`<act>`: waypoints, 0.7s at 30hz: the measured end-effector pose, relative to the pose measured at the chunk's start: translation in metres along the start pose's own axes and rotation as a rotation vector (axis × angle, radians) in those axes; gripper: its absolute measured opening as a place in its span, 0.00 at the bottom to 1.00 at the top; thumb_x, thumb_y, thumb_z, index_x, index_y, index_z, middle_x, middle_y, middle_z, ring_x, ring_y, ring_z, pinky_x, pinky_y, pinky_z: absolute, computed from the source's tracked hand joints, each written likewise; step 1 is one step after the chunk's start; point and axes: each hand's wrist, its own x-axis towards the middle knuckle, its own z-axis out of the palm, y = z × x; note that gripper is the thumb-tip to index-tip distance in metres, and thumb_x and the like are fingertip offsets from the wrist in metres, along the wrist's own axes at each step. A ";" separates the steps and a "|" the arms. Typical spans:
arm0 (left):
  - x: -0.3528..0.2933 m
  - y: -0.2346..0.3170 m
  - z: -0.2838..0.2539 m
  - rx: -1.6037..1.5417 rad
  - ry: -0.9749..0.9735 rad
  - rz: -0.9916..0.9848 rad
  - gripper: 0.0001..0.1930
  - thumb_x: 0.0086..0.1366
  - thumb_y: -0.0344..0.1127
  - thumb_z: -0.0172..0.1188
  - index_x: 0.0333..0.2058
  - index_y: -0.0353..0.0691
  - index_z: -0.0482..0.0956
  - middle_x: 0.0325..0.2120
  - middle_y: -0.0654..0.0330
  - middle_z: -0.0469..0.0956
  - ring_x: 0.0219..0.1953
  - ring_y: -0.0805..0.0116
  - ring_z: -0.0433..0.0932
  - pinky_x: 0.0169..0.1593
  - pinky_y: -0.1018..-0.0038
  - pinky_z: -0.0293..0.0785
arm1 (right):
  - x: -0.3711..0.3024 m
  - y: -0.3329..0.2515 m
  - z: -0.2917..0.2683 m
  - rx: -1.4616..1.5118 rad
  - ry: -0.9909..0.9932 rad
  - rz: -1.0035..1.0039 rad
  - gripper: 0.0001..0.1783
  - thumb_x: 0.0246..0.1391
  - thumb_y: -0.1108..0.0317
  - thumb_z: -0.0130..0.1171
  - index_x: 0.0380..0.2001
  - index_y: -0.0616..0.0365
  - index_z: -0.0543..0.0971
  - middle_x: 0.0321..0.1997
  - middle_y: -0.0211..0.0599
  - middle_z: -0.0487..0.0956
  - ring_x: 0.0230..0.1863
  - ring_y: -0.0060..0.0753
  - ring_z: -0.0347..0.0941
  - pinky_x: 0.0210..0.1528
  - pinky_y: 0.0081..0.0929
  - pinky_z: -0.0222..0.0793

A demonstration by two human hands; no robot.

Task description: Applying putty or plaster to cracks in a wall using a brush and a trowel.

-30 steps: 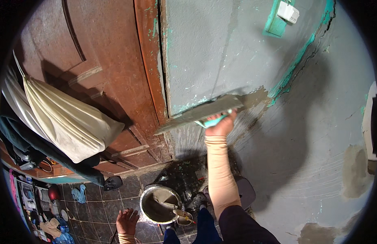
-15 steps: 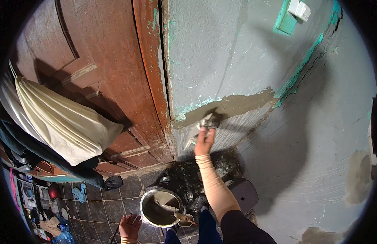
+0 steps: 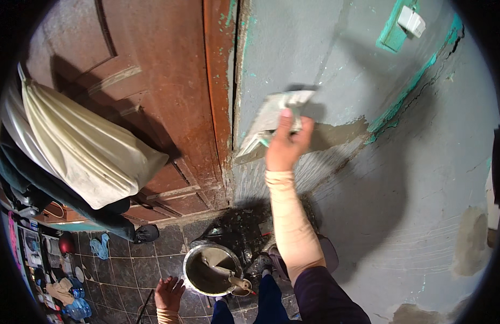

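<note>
Head view, left to right: a cream bag hangs against the brown door, and the left hand is held with loosely spread fingers beside the bucket, where 1 small trowel leans. Compared with 0.5 s ago, the flat float, slightly blurred and grasped in the right hand, has risen from the scored strip to higher on the grey wall.

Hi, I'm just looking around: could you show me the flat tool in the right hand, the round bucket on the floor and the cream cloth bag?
Flat tool (image 3: 265, 115): head view, on its broad flat side.
Round bucket (image 3: 186, 269): head view, left side of rim.
Cream cloth bag (image 3: 90, 143): head view, middle of cloth.
</note>
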 end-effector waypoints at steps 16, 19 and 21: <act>-0.007 0.004 -0.016 0.007 0.005 0.020 0.17 0.60 0.51 0.52 0.31 0.41 0.76 0.36 0.56 0.77 0.44 0.52 0.73 0.48 0.56 0.69 | 0.017 0.189 -0.182 0.343 0.569 0.693 0.11 0.51 0.57 0.52 0.27 0.51 0.68 0.16 0.22 0.56 0.15 0.19 0.51 0.17 0.21 0.49; -0.012 0.007 -0.018 0.040 0.044 0.047 0.17 0.60 0.51 0.53 0.31 0.41 0.76 0.35 0.57 0.77 0.44 0.53 0.73 0.47 0.57 0.69 | 0.034 0.206 -0.158 0.404 0.623 0.828 0.13 0.48 0.55 0.52 0.31 0.52 0.70 0.18 0.25 0.59 0.16 0.21 0.51 0.17 0.23 0.48; -0.002 0.009 -0.039 -0.045 -0.086 0.013 0.19 0.63 0.48 0.50 0.39 0.37 0.77 0.48 0.47 0.72 0.55 0.46 0.65 0.58 0.46 0.58 | 0.054 0.219 -0.148 0.413 0.583 0.843 0.15 0.48 0.54 0.53 0.32 0.53 0.72 0.21 0.29 0.64 0.18 0.25 0.56 0.17 0.23 0.50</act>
